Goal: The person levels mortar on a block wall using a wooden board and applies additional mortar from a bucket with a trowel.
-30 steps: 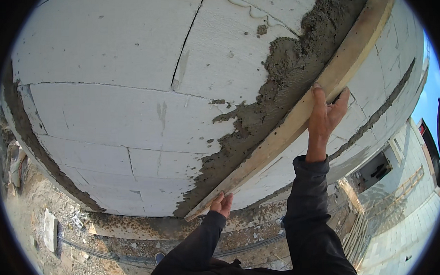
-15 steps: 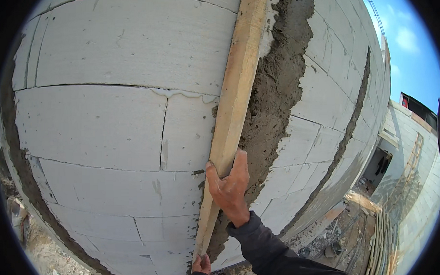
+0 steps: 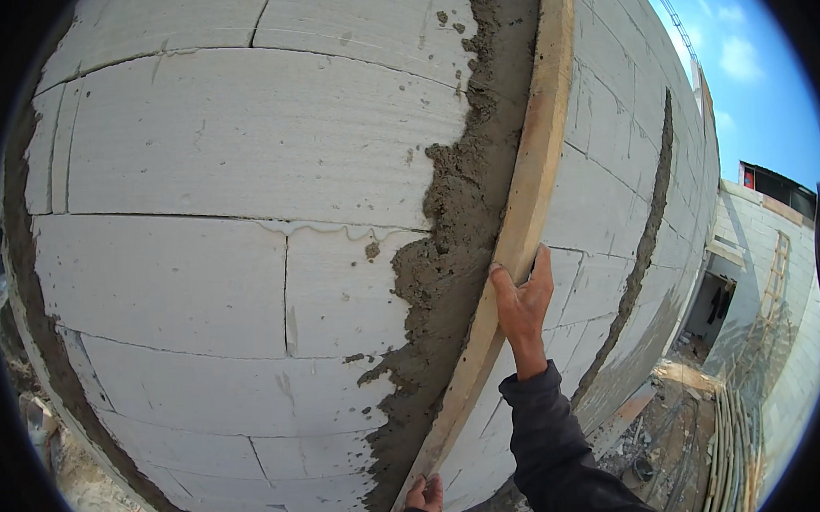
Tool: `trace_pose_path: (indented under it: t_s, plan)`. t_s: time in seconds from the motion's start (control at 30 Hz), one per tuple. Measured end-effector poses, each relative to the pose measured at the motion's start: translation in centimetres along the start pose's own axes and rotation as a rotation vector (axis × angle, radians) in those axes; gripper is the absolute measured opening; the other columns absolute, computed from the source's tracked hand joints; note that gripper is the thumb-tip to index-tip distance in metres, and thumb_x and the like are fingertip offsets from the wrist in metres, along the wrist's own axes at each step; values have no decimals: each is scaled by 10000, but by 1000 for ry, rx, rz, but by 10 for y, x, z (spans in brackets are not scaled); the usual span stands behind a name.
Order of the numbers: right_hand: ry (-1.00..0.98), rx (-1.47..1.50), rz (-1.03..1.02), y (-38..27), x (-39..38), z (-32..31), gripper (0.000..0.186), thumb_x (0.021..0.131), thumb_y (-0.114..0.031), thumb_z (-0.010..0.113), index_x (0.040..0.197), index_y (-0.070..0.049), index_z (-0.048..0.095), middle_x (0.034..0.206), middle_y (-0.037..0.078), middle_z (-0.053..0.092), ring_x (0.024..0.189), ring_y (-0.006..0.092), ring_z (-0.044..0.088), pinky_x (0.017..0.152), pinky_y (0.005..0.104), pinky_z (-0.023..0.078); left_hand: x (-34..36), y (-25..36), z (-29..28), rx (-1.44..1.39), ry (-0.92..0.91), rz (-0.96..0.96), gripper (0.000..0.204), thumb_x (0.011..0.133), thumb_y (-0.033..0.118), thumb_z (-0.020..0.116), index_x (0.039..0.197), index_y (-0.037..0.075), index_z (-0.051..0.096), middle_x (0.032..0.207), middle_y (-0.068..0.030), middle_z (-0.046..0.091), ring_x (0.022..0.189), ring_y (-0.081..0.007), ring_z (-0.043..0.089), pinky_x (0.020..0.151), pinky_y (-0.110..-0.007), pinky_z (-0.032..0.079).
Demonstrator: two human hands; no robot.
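Note:
A long pale wooden board (image 3: 535, 166) runs up the white block wall (image 3: 162, 138), tilted slightly, along the right edge of a thick, rough band of wet grey mortar (image 3: 449, 209). My right hand (image 3: 522, 302) grips the board around its middle, thumb on the left edge and fingers round the right. My left hand (image 3: 425, 495), low at the bottom of the picture, is closed on the board’s lower part, its forearm mostly out of frame.
Narrower mortar strips (image 3: 643, 252) line the wall on both sides. At the right stand another block wall (image 3: 785, 387), a doorway (image 3: 710, 304) and a wooden ladder (image 3: 774, 275). Poles (image 3: 733, 448) and a bucket (image 3: 641, 472) lie on the rubble ground at lower right.
The board swung left across the mortar half a second ago and is now back on its right side, both hands moving with it. The view has tipped upward since a second ago.

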State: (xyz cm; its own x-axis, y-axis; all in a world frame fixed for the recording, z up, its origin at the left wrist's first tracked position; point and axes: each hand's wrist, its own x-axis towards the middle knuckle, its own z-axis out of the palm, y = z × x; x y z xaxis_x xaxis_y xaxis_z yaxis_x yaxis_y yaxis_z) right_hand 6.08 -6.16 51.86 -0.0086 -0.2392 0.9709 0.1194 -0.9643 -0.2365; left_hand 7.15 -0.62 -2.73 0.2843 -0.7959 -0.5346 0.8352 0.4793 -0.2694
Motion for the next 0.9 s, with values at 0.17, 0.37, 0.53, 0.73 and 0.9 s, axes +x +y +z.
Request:
trace_pose_path:
  t_s: [0.17, 0.37, 0.53, 0.73, 0.9]
  plan:
    - [-9, -18, -5, -2, -13, -5, 316, 853, -51, 715, 1094, 42, 532, 920, 176, 589, 803, 281, 610, 746, 399, 516, -6, -7, -1, -70, 94, 9, 277, 1032, 191, 646, 1228, 2, 592, 1156, -202, 652, 1054, -347, 681, 908, -459, 627]
    - [-46, -43, -30, -15, -67, 15, 376, 837, -76, 740, 1124, 37, 525, 923, 207, 581, 789, 360, 623, 710, 441, 509, 19, 41, -58, -135, 12, -14, 246, 1034, 183, 632, 1210, 13, 608, 1160, -197, 670, 1047, -354, 695, 867, -471, 644]
    - [-41, -95, -10, -22, -58, 18, 388, 827, -86, 747, 1133, 25, 535, 928, 198, 584, 783, 372, 626, 704, 448, 507, 26, 42, -61, -35, -50, 19, 230, 1038, 182, 625, 1191, 11, 608, 1152, -205, 670, 1041, -350, 694, 857, -458, 644]
    - [-18, -71, 12, 2, 11, -6, 361, 839, -58, 726, 1136, 34, 542, 943, 174, 609, 811, 300, 622, 750, 400, 513, 0, -18, 9, -40, -74, -46, 261, 1024, 116, 642, 1240, 2, 547, 1072, -198, 635, 1028, -337, 674, 920, -465, 627]
    - [-66, -19, -3, -14, -28, 2, 365, 846, -55, 722, 1144, 43, 536, 958, 179, 613, 827, 299, 618, 766, 398, 515, -6, -2, -20, -44, -69, 37, 230, 1030, 148, 643, 1181, -7, 562, 1035, -197, 653, 946, -338, 694, 867, -454, 644]
